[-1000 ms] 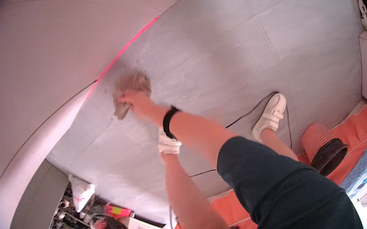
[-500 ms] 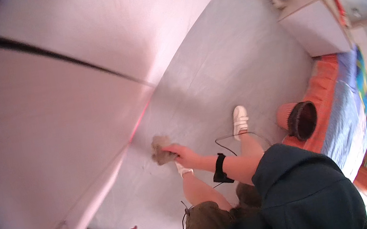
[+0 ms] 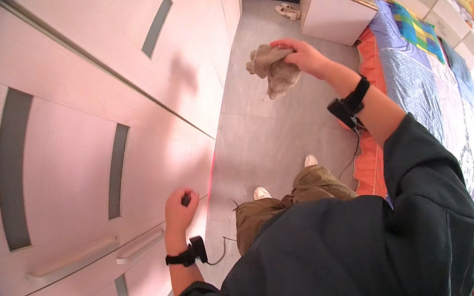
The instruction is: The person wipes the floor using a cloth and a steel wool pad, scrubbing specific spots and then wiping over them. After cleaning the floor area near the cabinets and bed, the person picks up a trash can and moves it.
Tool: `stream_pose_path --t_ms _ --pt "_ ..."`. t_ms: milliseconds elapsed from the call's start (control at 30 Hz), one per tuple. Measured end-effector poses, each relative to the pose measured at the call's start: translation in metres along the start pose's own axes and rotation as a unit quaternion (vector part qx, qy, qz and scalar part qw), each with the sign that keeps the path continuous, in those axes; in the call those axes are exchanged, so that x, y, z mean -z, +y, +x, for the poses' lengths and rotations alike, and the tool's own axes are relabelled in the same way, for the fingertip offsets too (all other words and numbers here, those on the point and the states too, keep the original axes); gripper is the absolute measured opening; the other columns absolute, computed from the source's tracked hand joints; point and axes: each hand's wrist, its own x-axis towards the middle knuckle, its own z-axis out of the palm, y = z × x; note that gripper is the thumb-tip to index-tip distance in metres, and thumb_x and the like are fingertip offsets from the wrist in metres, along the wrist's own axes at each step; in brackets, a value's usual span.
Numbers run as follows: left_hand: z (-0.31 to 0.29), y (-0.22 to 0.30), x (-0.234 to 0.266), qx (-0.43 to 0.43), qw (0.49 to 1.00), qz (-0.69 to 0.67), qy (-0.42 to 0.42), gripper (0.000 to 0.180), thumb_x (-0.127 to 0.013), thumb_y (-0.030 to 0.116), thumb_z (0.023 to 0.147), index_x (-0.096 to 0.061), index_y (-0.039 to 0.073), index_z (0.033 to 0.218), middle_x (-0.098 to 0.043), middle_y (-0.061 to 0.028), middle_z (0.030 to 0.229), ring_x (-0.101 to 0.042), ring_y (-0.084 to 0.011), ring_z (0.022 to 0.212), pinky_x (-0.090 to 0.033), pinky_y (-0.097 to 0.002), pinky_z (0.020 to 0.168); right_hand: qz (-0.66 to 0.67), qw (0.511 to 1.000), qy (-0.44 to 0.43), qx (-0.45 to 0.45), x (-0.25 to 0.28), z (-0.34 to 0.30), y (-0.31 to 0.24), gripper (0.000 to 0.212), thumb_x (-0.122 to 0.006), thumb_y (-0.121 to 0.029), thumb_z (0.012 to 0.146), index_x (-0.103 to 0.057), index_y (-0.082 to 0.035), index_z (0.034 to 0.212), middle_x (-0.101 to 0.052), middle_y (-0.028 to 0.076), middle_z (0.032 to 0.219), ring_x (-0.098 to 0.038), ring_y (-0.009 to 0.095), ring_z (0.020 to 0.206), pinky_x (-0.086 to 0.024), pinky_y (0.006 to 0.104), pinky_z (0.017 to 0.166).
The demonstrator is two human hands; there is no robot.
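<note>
Up from low by the wardrobe's foot, my right hand (image 3: 308,61) has lifted the cloth (image 3: 281,80) out ahead of me since the earlier frame. On my left stands the pale wardrobe (image 3: 68,156), its bottom edge running along the grey floor (image 3: 248,140); on my right lies the bed (image 3: 418,97) with its orange skirt (image 3: 370,167), and beside the bed's far corner a cabinet (image 3: 325,21). Between wardrobe edge and bed edge the beige cloth hangs in the air, thumb and fingers clamped on its right side. I judge it light, soft and floppy, nothing fragile; a thick bunched fold gives the surest hold. Inside my curled left hand (image 3: 179,211), before the wardrobe, sits a small dark thing (image 3: 186,200), too hidden to identify.
</note>
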Motion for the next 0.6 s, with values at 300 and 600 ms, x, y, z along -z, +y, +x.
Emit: stream_pose_path --t_ms 300,600 --pt "0.12 0.198 -0.045 -0.174 0.958 -0.048 -0.223 0.082 -0.084 0.025 0.061 -0.044 0.005 0.13 -0.052 -0.0008 0.078 -0.051 -0.0099 0.07 -0.045 -0.026 0.064 0.094 0.992 -0.083 0.014 0.056 -0.098 -0.082 0.041 -0.047 -0.012 0.09 -0.045 -0.011 0.131 -0.053 0.007 0.118 -0.052 0.016 0.108 -0.044 0.0313 0.092" --pt "0.159 0.289 -0.146 -0.088 0.876 -0.37 -0.296 0.047 -0.062 0.017 0.082 -0.047 -0.005 0.122 -0.06 -0.0101 0.108 -0.059 -0.0184 0.096 -0.049 -0.0311 0.081 0.247 0.968 -0.022 -0.028 0.14 -0.104 -0.039 0.036 -0.054 -0.023 0.09 -0.051 -0.002 0.12 -0.056 0.007 0.115 -0.054 0.019 0.109 -0.045 0.0341 0.092"
